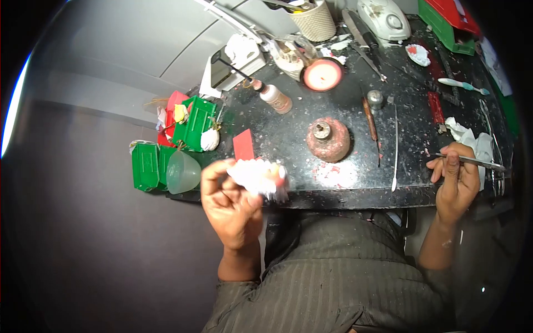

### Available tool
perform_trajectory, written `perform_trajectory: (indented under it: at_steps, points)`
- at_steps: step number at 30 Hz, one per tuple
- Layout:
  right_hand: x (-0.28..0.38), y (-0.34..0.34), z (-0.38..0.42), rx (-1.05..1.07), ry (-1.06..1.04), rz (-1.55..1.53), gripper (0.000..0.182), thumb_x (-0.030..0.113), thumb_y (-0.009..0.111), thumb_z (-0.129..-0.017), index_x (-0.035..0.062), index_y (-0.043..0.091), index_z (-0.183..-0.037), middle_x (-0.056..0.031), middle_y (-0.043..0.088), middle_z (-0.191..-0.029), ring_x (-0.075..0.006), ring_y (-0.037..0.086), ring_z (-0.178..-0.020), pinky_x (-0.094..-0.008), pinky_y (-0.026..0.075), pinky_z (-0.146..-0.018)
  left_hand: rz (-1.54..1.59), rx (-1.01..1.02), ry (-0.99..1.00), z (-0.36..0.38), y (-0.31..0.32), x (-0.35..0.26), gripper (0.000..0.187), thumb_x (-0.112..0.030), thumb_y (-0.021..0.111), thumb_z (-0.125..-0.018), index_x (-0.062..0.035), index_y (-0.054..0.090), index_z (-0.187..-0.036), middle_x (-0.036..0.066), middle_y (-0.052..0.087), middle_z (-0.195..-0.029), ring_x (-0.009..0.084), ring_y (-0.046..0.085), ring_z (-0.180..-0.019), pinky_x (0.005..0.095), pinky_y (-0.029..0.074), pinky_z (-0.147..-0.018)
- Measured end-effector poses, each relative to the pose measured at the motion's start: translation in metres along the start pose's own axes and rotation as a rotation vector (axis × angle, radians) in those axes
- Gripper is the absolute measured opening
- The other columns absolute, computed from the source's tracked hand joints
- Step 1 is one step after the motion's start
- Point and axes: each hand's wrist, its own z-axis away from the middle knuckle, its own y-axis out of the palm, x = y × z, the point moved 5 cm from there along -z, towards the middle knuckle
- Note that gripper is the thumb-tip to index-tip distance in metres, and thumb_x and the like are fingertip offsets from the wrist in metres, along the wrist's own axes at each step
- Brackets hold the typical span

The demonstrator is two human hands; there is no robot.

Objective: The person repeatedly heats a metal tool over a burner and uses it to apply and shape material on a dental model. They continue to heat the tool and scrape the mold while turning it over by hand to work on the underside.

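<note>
My left hand (229, 202) is closed on a white piece (258, 176) with a pinkish-red patch at its right side; glare and blur hide its detail. It is held up over the front edge of the black table (277, 127), just below a flat red sheet (243, 145). At the right, my right hand (458, 180) grips a thin metal tool (482, 162), whose narrow end points left. White crumpled tissue (482, 145) lies behind that hand. Between the hands stands a round pink-speckled burner (328, 140), with pink scraps (335, 173) in front of it.
Green bins (194, 123) and a translucent cup (183, 172) are at the left. Behind stand a bottle (276, 99), a round lit dish (322, 74) and a woven basket (315, 23). A wooden-handled tool (370, 119), a long thin tool (396, 144) and a toothbrush (463, 85) lie rightward.
</note>
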Motion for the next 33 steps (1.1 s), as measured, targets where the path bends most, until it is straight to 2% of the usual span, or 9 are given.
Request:
perform_trajectory:
  at_steps: [2, 4, 6, 8, 11, 15, 21, 23, 33]
  points:
    - [0.003, 0.002, -0.001, -0.022, 0.005, 0.001, 0.017, 0.009, 0.055, -0.099, -0.0067, 0.059, -0.095, -0.0081, 0.059, -0.086, -0.0070, 0.050, -0.055, -0.0258, 0.053, -0.061, -0.220, 0.038, 0.131, -0.023, -0.005, 0.007, 0.053, 0.007, 0.067, -0.083, 0.0010, 0.043, -0.130, 0.018, 0.065, -0.108, 0.0271, 0.065, -0.101, 0.0423, 0.050, -0.094]
    - [0.003, 0.001, -0.001, -0.027, 0.001, -0.009, 0.016, 0.008, 0.056, -0.099, -0.0066, 0.060, -0.096, -0.0079, 0.059, -0.086, -0.0069, 0.050, -0.055, -0.0255, 0.053, -0.060, -0.362, 0.085, 0.157, -0.045, -0.008, 0.015, 0.049, 0.008, 0.065, -0.084, 0.0005, 0.046, -0.129, 0.017, 0.065, -0.108, 0.0248, 0.064, -0.104, 0.0383, 0.047, -0.098]
    - [0.002, -0.001, -0.001, -0.041, 0.012, -0.001, 0.015, 0.008, 0.056, -0.099, -0.0064, 0.060, -0.096, -0.0078, 0.060, -0.085, -0.0067, 0.050, -0.055, -0.0253, 0.052, -0.060, -0.422, 0.170, 0.201, -0.063, 0.001, 0.019, 0.047, 0.010, 0.065, -0.084, 0.0015, 0.050, -0.128, 0.016, 0.067, -0.108, 0.0214, 0.064, -0.103, 0.0360, 0.046, -0.097]
    - [0.002, 0.000, -0.001, -0.017, 0.001, -0.020, 0.016, 0.009, 0.057, -0.099, -0.0062, 0.061, -0.096, -0.0080, 0.060, -0.084, -0.0065, 0.050, -0.055, -0.0252, 0.052, -0.060, -0.465, 0.220, 0.238, -0.075, 0.011, 0.024, 0.044, 0.010, 0.069, -0.082, 0.0042, 0.054, -0.123, 0.015, 0.066, -0.112, 0.0183, 0.065, -0.099, 0.0308, 0.050, -0.090]
    - [0.002, -0.002, 0.000, -0.024, -0.008, -0.021, 0.016, 0.009, 0.057, -0.099, -0.0060, 0.061, -0.097, -0.0100, 0.061, -0.086, -0.0067, 0.050, -0.055, -0.0255, 0.053, -0.060, -0.546, 0.279, 0.255, -0.084, 0.016, 0.034, 0.044, 0.014, 0.068, -0.081, 0.0048, 0.056, -0.122, 0.015, 0.064, -0.117, 0.0183, 0.064, -0.102, 0.0300, 0.049, -0.091]
    - [0.004, -0.003, -0.001, -0.012, -0.055, -0.023, 0.016, 0.009, 0.056, -0.099, -0.0056, 0.060, -0.097, -0.0116, 0.062, -0.088, -0.0070, 0.050, -0.055, -0.0256, 0.053, -0.060, -0.639, 0.318, 0.284, -0.083, 0.019, 0.041, 0.046, 0.015, 0.066, -0.081, 0.0040, 0.054, -0.124, 0.016, 0.066, -0.111, 0.0196, 0.065, -0.102, 0.0317, 0.050, -0.090]
    - [0.005, -0.002, -0.001, -0.003, -0.059, -0.026, 0.015, 0.009, 0.056, -0.099, -0.0048, 0.060, -0.097, -0.0115, 0.062, -0.087, -0.0066, 0.049, -0.055, -0.0250, 0.053, -0.060, -0.626, 0.356, 0.301, -0.078, 0.024, 0.048, 0.048, 0.019, 0.064, -0.079, 0.0049, 0.054, -0.123, 0.015, 0.062, -0.120, 0.0196, 0.064, -0.103, 0.0317, 0.050, -0.092]
    - [0.005, -0.002, -0.002, 0.000, -0.056, -0.028, 0.015, 0.009, 0.056, -0.099, -0.0046, 0.060, -0.096, -0.0114, 0.062, -0.086, -0.0065, 0.049, -0.055, -0.0248, 0.052, -0.060, -0.631, 0.405, 0.326, -0.077, 0.025, 0.048, 0.049, 0.026, 0.058, -0.075, 0.0075, 0.055, -0.121, 0.017, 0.061, -0.122, 0.0240, 0.061, -0.114, 0.0343, 0.051, -0.098]
    - [0.003, -0.003, -0.001, 0.002, -0.050, -0.028, 0.015, 0.009, 0.056, -0.099, -0.0050, 0.061, -0.097, -0.0115, 0.062, -0.086, -0.0066, 0.049, -0.055, -0.0250, 0.052, -0.060, -0.574, 0.434, 0.410, -0.068, 0.035, 0.031, 0.046, 0.027, 0.059, -0.075, 0.0082, 0.056, -0.117, 0.020, 0.063, -0.115, 0.0283, 0.063, -0.108, 0.0387, 0.052, -0.094]
